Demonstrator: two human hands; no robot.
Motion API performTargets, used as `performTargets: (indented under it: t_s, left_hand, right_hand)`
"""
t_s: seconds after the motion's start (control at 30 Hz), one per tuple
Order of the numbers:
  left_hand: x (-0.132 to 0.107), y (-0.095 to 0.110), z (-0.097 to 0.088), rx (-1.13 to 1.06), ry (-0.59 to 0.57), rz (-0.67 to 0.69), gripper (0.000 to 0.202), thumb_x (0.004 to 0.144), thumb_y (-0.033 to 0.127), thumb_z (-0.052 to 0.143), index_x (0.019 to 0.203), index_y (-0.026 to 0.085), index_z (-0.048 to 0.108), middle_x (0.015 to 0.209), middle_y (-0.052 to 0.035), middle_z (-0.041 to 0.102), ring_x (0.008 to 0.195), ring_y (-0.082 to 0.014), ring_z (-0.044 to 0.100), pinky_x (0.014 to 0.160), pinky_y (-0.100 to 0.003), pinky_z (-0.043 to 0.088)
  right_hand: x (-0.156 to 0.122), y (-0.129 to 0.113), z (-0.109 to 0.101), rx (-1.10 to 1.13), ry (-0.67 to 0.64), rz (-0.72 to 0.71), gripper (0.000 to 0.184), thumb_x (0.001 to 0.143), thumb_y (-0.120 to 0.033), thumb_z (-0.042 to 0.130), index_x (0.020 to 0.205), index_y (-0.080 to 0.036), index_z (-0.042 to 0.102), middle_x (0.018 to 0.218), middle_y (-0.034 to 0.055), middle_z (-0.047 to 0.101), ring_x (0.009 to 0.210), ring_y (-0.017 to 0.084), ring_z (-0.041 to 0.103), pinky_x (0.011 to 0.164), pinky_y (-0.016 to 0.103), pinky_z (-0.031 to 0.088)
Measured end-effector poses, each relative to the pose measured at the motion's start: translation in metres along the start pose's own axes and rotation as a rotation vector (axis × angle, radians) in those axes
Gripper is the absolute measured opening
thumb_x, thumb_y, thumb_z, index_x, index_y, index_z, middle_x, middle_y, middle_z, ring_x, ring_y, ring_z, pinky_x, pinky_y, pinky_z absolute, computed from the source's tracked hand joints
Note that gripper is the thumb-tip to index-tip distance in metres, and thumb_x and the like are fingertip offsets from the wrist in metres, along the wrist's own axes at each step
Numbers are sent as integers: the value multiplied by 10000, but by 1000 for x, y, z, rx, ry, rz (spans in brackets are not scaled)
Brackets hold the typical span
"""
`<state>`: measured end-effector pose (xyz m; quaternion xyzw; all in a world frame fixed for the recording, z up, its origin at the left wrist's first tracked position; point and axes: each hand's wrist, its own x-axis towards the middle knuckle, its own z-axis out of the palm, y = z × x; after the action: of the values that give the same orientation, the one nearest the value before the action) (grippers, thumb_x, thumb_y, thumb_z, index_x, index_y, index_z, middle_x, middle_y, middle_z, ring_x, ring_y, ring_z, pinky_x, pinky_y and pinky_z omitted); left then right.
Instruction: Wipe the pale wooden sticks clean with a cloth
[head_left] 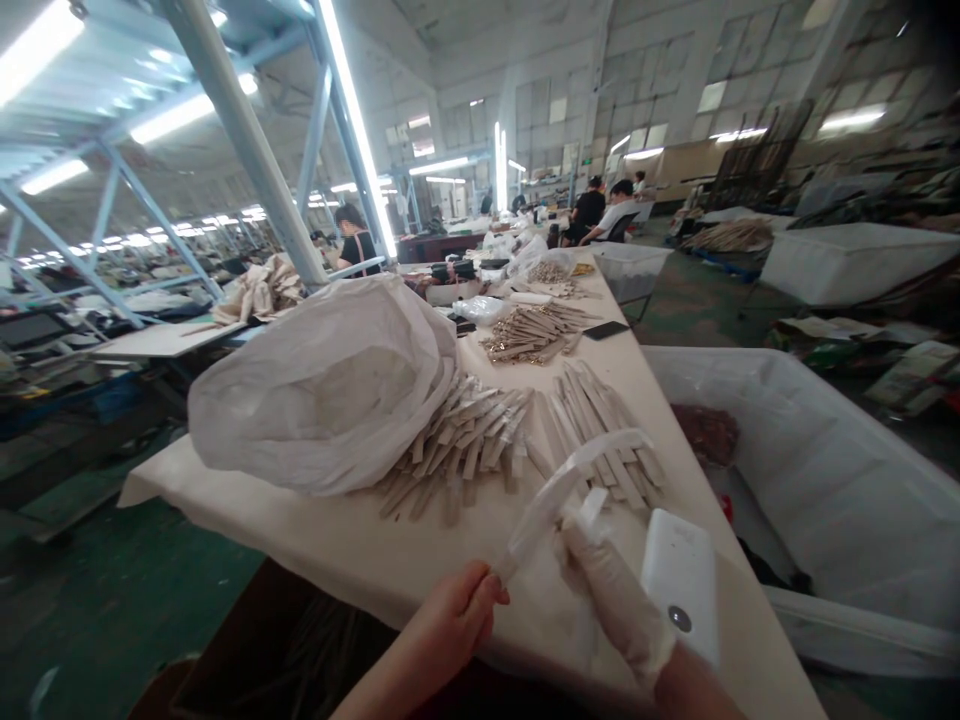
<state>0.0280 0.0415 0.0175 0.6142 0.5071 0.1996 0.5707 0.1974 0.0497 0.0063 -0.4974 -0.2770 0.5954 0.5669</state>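
Note:
My bare left hand (469, 600) is closed near the table's front edge, pinching one end of a long pale, partly see-through strip (551, 495). From there the strip curves up and to the right over a pile of strips. My right hand (604, 575), in a thin whitish glove, is closed just right of the strip; a whitish tab sticks up by its fingers. Motion blur and the glove hide what it grips. Beyond the hands lie flat beige strips, a left bundle (469, 430) and a right bundle (592, 420).
A large white bag (330, 390) lies left of the bundles. A white device (681, 580) with a round button sits by my right wrist. Farther along the table (427, 560) are more strips (529, 330) and a dark phone (605, 330). A white bin (817, 470) stands right. People sit far back.

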Motion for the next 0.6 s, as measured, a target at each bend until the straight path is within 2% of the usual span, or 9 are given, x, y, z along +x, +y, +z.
performTargets:
  t_s: [0.1,0.2,0.3,0.47,0.53,0.6]
  left_hand:
    - [3,-2,7,-36,49,21,314,847,463,320,834,177,448,487,90,317,405,-59,285,397,-179,214]
    - [9,1,7,-80,115,12,337,841,493,305,926,185,413,518,98,296,393,-59,267,382,-182,203]
    - [10,-2,1,-25,129,29,326,850,485,294,900,188,420,539,85,314,425,-65,302,409,-183,229]
    - [15,-3,-1,206,167,132,315,863,448,310,743,185,433,614,35,425,551,-86,413,496,-190,298]
    - [27,10,-8,339,214,192,331,883,422,268,759,180,457,649,16,482,580,-93,450,523,-194,319]
    - [46,32,-23,589,298,224,365,900,402,226,786,175,488,676,-4,536,608,-104,494,550,-202,341]
  right_hand:
    - [7,4,8,116,100,22,306,633,-499,649,594,-216,538,468,-55,437,434,108,361,446,253,305]
    - [6,28,20,-18,63,86,321,565,-465,709,516,-215,513,395,-53,407,390,111,341,405,267,261]
    - [5,39,22,-88,3,106,374,557,-491,705,473,-203,482,378,-46,403,366,95,315,385,261,227]
    - [14,8,29,124,-99,81,343,621,-515,644,553,-205,515,406,-49,408,381,101,348,384,251,252]
    - [16,-6,35,163,-129,51,301,602,-467,679,583,-204,532,409,-61,387,380,92,332,379,243,250]
    - [20,-19,34,188,-108,17,261,602,-410,697,620,-198,546,416,-75,360,372,73,294,369,224,232]
